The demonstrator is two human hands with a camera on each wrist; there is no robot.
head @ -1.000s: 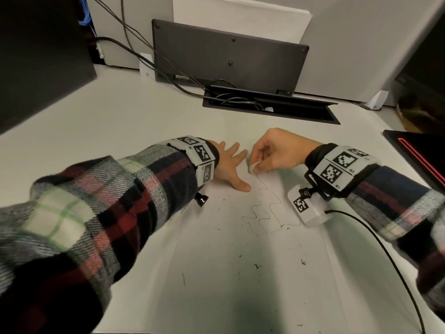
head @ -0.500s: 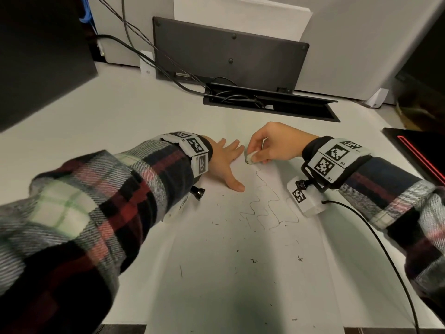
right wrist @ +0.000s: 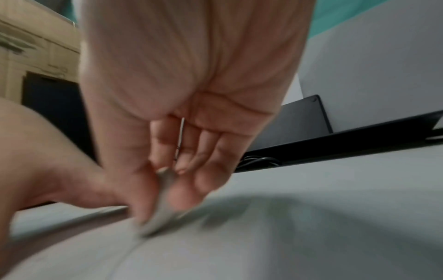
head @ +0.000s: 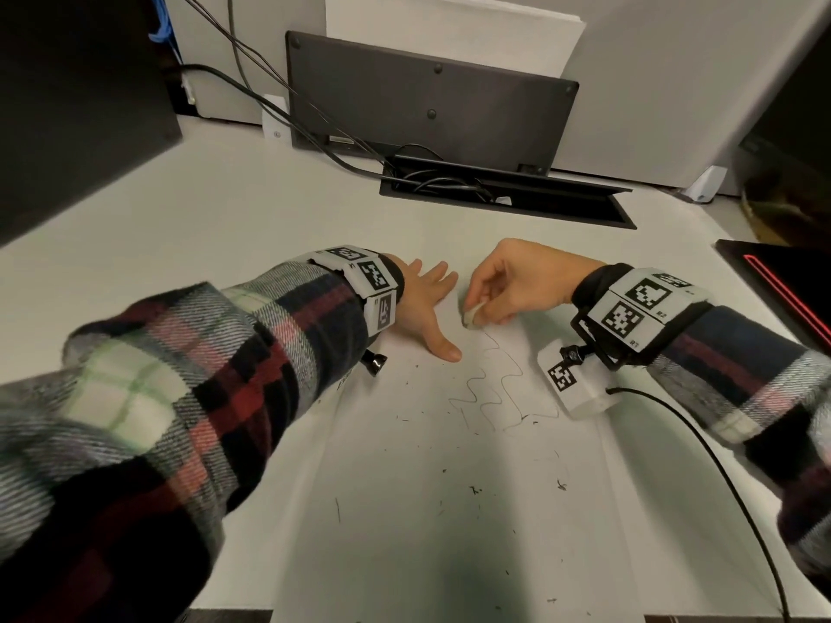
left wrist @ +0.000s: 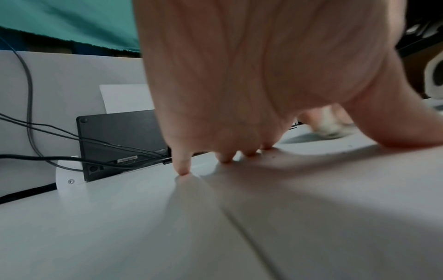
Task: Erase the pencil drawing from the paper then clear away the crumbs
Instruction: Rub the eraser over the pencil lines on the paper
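Note:
A white sheet of paper (head: 431, 510) lies on the desk with a wavy pencil drawing (head: 499, 388) in its upper half. Dark eraser crumbs (head: 474, 490) are scattered over the sheet below the drawing. My right hand (head: 517, 285) pinches a small white eraser (head: 472, 317) between thumb and fingers and presses it on the top end of the pencil line; the right wrist view shows the eraser (right wrist: 160, 212) blurred against the paper. My left hand (head: 427, 308) lies flat with spread fingers, pressing the sheet's upper left part just left of the eraser; its fingertips (left wrist: 183, 170) touch the surface.
A black panel (head: 427, 101) stands at the back of the white desk (head: 225, 227) behind an open cable slot (head: 503, 195) with cables (head: 279, 105). A dark monitor (head: 67, 105) looms at the left. A black object with a red stripe (head: 782, 290) sits at the right edge.
My right hand with the eraser has rubbed back and forth at the top end of the pencil line. The left hand has stayed pressed on the paper.

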